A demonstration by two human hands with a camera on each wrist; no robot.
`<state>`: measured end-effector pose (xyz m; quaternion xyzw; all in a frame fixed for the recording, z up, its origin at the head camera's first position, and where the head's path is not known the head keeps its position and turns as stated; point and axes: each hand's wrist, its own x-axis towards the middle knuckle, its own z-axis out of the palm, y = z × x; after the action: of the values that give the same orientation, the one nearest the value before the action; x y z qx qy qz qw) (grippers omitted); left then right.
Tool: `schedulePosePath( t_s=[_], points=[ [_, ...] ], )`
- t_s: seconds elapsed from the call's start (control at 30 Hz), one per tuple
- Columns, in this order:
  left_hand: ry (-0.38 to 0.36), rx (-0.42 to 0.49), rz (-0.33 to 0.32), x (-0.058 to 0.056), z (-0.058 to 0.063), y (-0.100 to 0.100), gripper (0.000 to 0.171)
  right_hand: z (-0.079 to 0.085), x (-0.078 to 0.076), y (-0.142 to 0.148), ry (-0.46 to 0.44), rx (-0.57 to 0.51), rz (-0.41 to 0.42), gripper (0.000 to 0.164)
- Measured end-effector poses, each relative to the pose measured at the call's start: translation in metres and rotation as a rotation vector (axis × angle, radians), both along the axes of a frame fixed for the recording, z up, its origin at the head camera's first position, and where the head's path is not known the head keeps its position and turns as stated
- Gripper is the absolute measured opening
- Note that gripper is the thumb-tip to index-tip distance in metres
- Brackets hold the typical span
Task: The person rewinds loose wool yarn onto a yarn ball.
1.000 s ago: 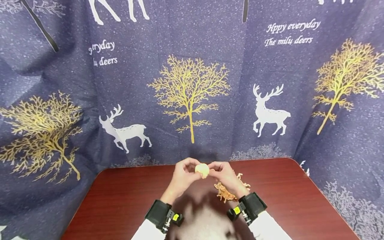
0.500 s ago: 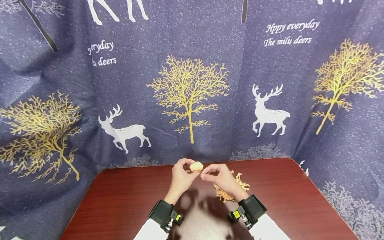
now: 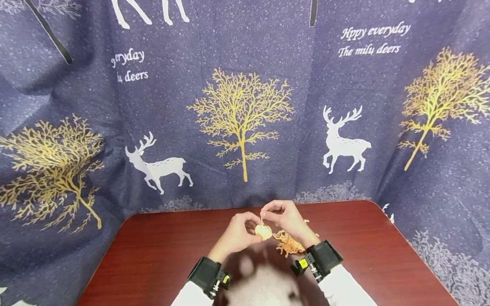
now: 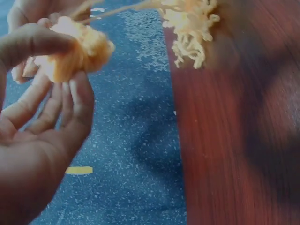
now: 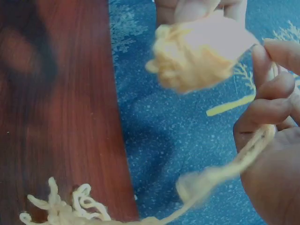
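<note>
A small pale-yellow ball of yarn (image 3: 263, 231) is pinched between the thumb and fingers of my left hand (image 3: 238, 233). In the left wrist view the yarn ball (image 4: 79, 49) looks fuzzy, with wound strands. My right hand (image 3: 284, 216), above and to the right of the ball, pinches a strand of yarn (image 3: 262, 220) that runs to it. The right wrist view shows the yarn strand (image 5: 255, 147) passing through my curled right fingers and down toward the loose pile. That tangled yarn pile (image 3: 289, 244) lies on the table below my right wrist.
The reddish-brown table (image 3: 164, 250) ends at a back edge close behind my hands. Beyond it hangs a blue curtain (image 3: 245, 191) printed with deer and trees. Black camera straps (image 3: 206, 274) wrap both wrists.
My left hand has turned and lowered slightly with the ball. My right hand has gone from beside the ball to below it, then up above it, drawing the strand along.
</note>
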<state>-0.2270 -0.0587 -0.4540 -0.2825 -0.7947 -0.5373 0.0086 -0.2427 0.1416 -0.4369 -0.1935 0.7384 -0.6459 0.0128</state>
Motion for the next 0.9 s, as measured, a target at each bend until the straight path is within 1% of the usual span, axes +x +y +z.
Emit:
schedulePosePath(
  t_s=[0.03, 0.13, 0.23, 0.27, 0.43, 0.53, 0.6, 0.7, 0.77, 0.83, 0.9],
  points=[
    [-0.012, 0.037, -0.021, 0.003, 0.005, 0.000, 0.029, 0.000, -0.002, 0.001, -0.008, -0.012, -0.006, 0.019],
    [-0.059, 0.166, -0.083, 0.005, 0.009, 0.001, 0.031, -0.004, -0.007, 0.002, -0.024, -0.049, -0.010, 0.020],
    [-0.105, 0.312, -0.107, 0.005, 0.012, 0.001, 0.035, -0.009, -0.011, 0.001, -0.045, -0.096, 0.004, 0.023],
    [-0.121, 0.360, -0.106, 0.003, 0.010, 0.001, 0.036, -0.011, -0.012, 0.001, -0.050, -0.109, 0.008, 0.023],
    [-0.172, 0.583, -0.039, 0.001, 0.013, 0.001, 0.039, -0.019, -0.010, -0.003, -0.085, -0.155, 0.023, 0.018],
    [-0.196, 0.706, 0.002, -0.001, 0.016, 0.003, 0.038, -0.020, -0.006, -0.006, -0.094, -0.150, 0.026, 0.015],
    [-0.203, 0.771, 0.034, -0.002, 0.018, 0.004, 0.035, -0.021, -0.002, -0.009, -0.084, -0.121, 0.025, 0.013],
    [-0.207, 0.816, 0.096, -0.003, 0.019, 0.005, 0.031, -0.020, 0.003, -0.013, -0.070, -0.070, 0.022, 0.015],
    [-0.193, 0.804, 0.148, -0.005, 0.018, 0.007, 0.031, -0.019, 0.006, -0.016, -0.063, -0.029, 0.018, 0.018],
    [-0.166, 0.752, 0.214, -0.006, 0.017, 0.007, 0.032, -0.017, 0.009, -0.017, -0.055, -0.001, 0.019, 0.020],
    [-0.128, 0.660, 0.284, -0.006, 0.014, 0.007, 0.031, -0.014, 0.011, -0.018, -0.043, 0.020, 0.026, 0.021]
  ],
)
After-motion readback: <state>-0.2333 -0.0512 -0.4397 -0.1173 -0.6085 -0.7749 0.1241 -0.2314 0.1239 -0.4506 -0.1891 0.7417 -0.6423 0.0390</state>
